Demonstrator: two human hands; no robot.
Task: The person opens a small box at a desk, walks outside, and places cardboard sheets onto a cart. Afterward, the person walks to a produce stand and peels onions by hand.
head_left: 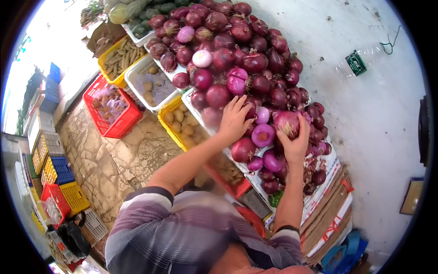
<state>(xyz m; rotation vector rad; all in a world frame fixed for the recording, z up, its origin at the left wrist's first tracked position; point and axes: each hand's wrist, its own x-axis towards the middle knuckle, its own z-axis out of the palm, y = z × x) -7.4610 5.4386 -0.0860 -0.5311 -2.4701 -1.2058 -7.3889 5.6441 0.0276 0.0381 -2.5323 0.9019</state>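
Observation:
A big heap of red onions (223, 59) spreads over a white-topped stand in the head view. My right hand (294, 139) is wrapped round one large red onion (286, 124) with dry roots showing, at the right side of the heap. My left hand (235, 121) lies on the heap with its fingers stretched over the onions; no onion is gripped in it. Between the hands sit a small peeled onion (262, 115) and a shiny purple onion (263, 135). A pale peeled onion (202, 58) lies further up the heap.
Along the stand's left side are a yellow crate of potatoes (169, 108), a white crate (129, 75), a red crate (117, 134) and a yellow crate of roots (104, 58). A plastic bottle (356, 63) hangs by the white wall. Folded cardboard (326, 208) stands at lower right.

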